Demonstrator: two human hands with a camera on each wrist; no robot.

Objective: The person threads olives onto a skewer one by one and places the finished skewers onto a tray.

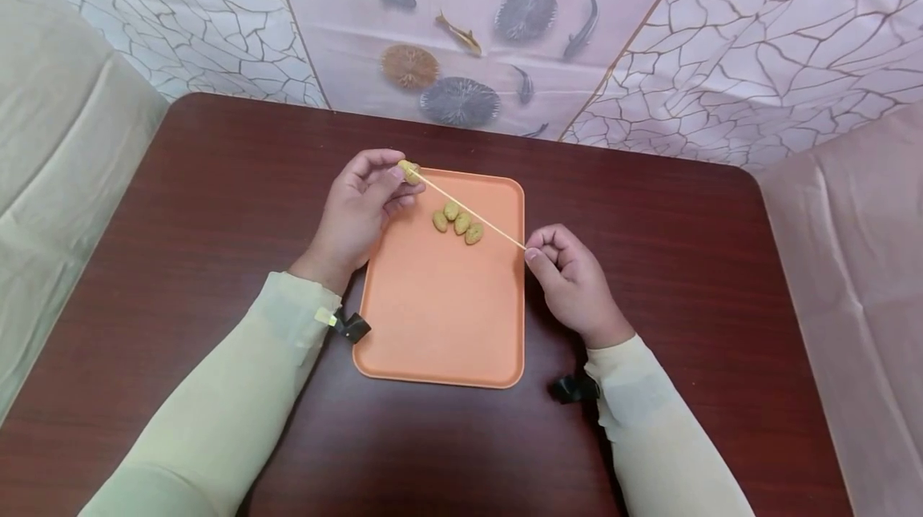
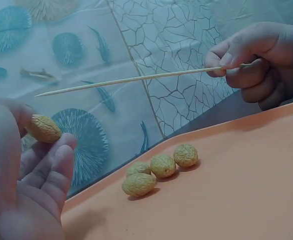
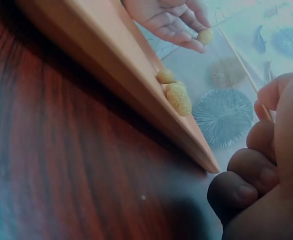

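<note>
My left hand [image 1: 353,208] pinches a wrinkled yellow-green fruit [image 2: 44,128] between thumb and fingers above the far left corner of an orange tray [image 1: 440,308]. Off the tray's right side, my right hand [image 1: 577,284] pinches a thin wooden skewer [image 1: 472,212] near one end. The skewer slants across the tray, its pointed end toward the held fruit. In the left wrist view that tip shows apart from the fruit, with a small gap. Several similar loose fruits [image 1: 462,223] lie in a cluster on the far half of the tray.
A dark reddish-brown table [image 1: 685,284] carries the tray. Behind its far edge hangs a patterned cloth [image 1: 461,44] with fish and round motifs. Plain pale fabric [image 1: 65,124] borders the left side, and more fabric [image 1: 858,260] the right.
</note>
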